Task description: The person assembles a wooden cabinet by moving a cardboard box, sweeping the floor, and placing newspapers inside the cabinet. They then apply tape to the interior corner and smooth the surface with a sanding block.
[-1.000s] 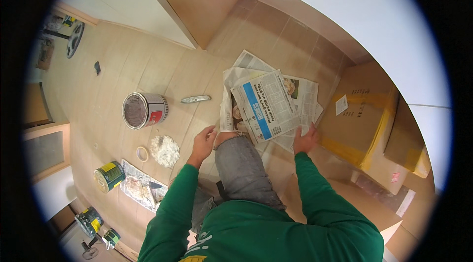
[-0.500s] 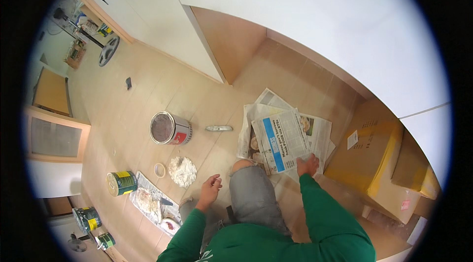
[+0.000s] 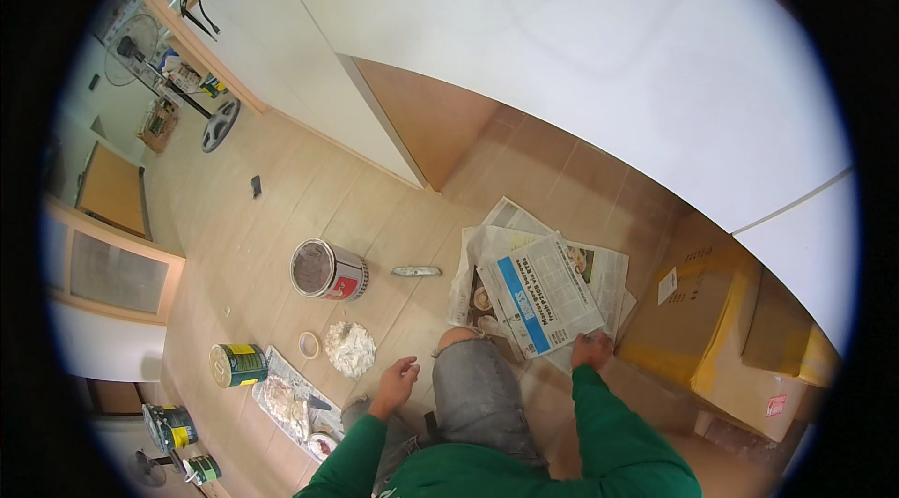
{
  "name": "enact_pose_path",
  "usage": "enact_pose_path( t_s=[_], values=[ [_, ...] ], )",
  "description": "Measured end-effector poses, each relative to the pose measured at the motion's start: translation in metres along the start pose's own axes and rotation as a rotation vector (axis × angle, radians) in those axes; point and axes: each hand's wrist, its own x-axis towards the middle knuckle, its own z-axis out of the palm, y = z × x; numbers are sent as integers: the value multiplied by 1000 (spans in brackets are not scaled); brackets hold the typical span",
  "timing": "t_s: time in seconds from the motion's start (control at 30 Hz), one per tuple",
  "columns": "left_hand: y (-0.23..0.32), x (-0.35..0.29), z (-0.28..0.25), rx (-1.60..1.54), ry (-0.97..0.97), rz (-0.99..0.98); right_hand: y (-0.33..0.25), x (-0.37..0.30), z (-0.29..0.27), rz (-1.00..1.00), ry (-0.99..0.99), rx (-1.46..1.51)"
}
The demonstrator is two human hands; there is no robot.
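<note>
Our left hand hovers beside the bent knee, fingers loosely curled around nothing. Rightward, newspapers lie fanned on the floor, likely light, limp and easily torn, best gripped through several layers. Our right hand touches their near right corner, whether pinching we cannot tell, near a cardboard box.

The bare right hand touches the near corner of a loose stack of printed newspaper sheets; the bare left hand, fingers loosely curled, hovers beside the ripped grey jeans. A slim silver utility knife lies between the stack and an open cylindrical metal can.
</note>
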Motion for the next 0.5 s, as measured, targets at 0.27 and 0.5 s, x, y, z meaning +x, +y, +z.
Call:
enact_pose_path(
  t_s=[0.27, 0.5],
  values=[
    [-41, -29, 15, 74, -7, -35, 33, 10, -8, 191, -56, 295],
    [-56, -28, 9, 29, 82, -1, 63, 38, 1, 129, 110, 567]
  ],
)
